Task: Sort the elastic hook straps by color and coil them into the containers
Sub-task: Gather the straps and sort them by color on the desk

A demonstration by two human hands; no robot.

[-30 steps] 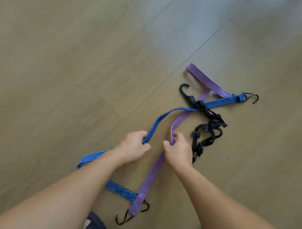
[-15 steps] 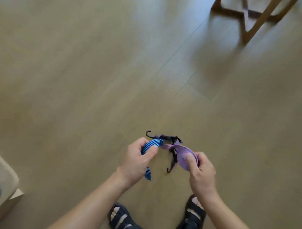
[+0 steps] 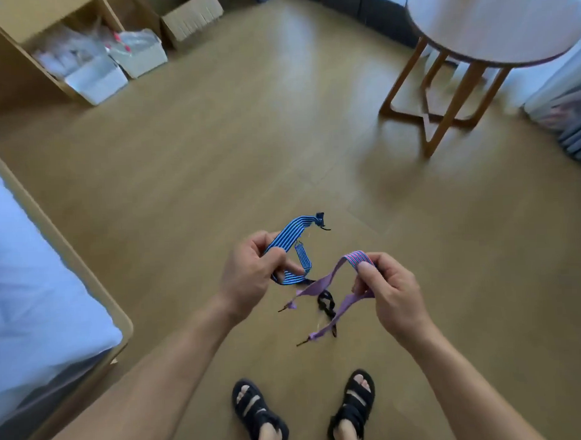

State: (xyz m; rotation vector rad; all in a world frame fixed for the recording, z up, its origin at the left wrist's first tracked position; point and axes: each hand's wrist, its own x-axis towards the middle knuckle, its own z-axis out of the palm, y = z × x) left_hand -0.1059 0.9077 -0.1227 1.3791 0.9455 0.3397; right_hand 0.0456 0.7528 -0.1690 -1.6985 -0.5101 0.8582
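Note:
My left hand [image 3: 251, 275] grips a blue striped elastic strap [image 3: 289, 236], folded into loops, with a dark hook at its far end. My right hand [image 3: 388, 290] pinches a purple strap [image 3: 324, 284] at its fold; both purple ends hang down with small hooks. A black strap [image 3: 326, 304] dangles between the purple ends, and I cannot tell what it hangs from. Both hands are held above the wooden floor, in front of my sandalled feet.
A round white table [image 3: 493, 22] on wooden legs stands at the far right. A wooden shelf with white bins [image 3: 96, 78] and a cardboard box [image 3: 190, 19] is at the far left. A bed [image 3: 27, 278] with a wooden frame runs along the left edge.
I have stood up and the view has lifted from the floor to the room. The straps came off the floor, and my hands drew apart with blue and purple separated.

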